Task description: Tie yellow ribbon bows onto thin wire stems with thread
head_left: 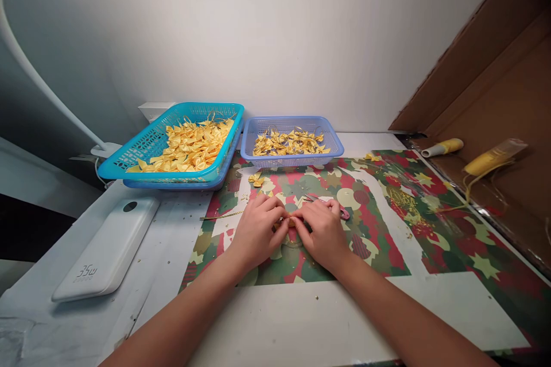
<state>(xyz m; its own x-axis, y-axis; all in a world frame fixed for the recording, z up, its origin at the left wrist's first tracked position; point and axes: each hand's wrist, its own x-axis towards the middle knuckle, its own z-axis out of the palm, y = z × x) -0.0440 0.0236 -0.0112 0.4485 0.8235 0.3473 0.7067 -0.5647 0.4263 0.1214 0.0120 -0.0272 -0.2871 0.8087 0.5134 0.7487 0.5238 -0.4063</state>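
My left hand (260,226) and my right hand (322,230) meet over the patterned paper, thumbs and forefingers pinched close together. Between the fingertips is a small yellow ribbon piece (291,222), mostly hidden by the fingers. A thin gold cord (221,216) sticks out to the left from behind my left hand. Scissors with a pink handle (345,214) lie partly covered behind my right hand. Just beyond my left hand rests a yellow ribbon bow (256,179).
A turquoise basket (172,175) heaped with yellow bows stands back left, beside a smaller blue basket (293,159) of bows with cords. A white power bank (107,249) lies left. Gold cord scraps (404,206) and yellow thread spools (491,157) are right, by a cardboard wall (486,69).
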